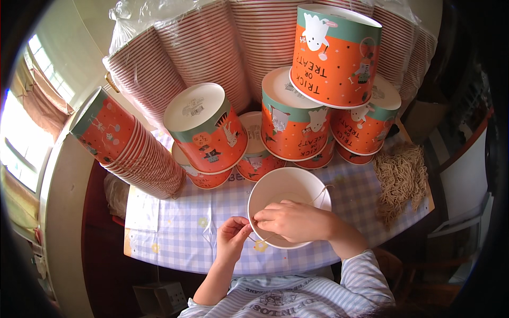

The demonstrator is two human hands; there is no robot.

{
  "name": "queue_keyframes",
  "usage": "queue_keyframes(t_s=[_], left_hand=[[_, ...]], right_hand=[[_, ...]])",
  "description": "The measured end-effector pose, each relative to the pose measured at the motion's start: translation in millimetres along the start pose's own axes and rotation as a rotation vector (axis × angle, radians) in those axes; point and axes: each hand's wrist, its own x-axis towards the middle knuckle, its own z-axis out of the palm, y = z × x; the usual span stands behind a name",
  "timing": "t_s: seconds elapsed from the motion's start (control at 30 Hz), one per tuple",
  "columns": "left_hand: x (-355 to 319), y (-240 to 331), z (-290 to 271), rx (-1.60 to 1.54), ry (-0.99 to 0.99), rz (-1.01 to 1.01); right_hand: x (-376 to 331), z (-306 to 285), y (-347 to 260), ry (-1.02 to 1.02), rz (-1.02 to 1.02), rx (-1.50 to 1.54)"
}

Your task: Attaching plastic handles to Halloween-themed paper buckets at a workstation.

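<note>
The white inside of a paper bucket [268, 188] is seen right in front of the person, near the front edge of the checked cloth [180, 246]. Its mouth is turned up, so its long axis is pointed down toward the table.

The left side of the rim is met from both sides. The outside is reached by the left hand [231, 238], and the inside by the right hand [294, 221], which is stretched across the mouth with its fingertips pointed left. Only the thin bucket wall is left between the two sets of fingertips — they are very near each other.

The left thumb and finger look pinched close at the rim, but what is caught between them cannot be told. The right fingers are curled by the inner wall, and their tips are too hidden for a hold to be seen.

A thin tan cord [320, 195] is seen in two bits. One end is poked up past the right side of the rim, with the right hand nearer to it. The other bit is seen low on the left — just below the left fingertips.
</note>
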Motion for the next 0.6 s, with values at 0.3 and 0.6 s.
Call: queue_keyframes(t_s=[0.3, 0.6], left_hand=[[-1, 9, -1, -0.012, -0.008, -0.024], [-13, 47, -10, 0.156, -0.316, 0.065]], right_hand=[[-3, -3, 3, 0.030, 0.010, 0.012], [-13, -23, 7, 0.192, 0.050, -0.070]])
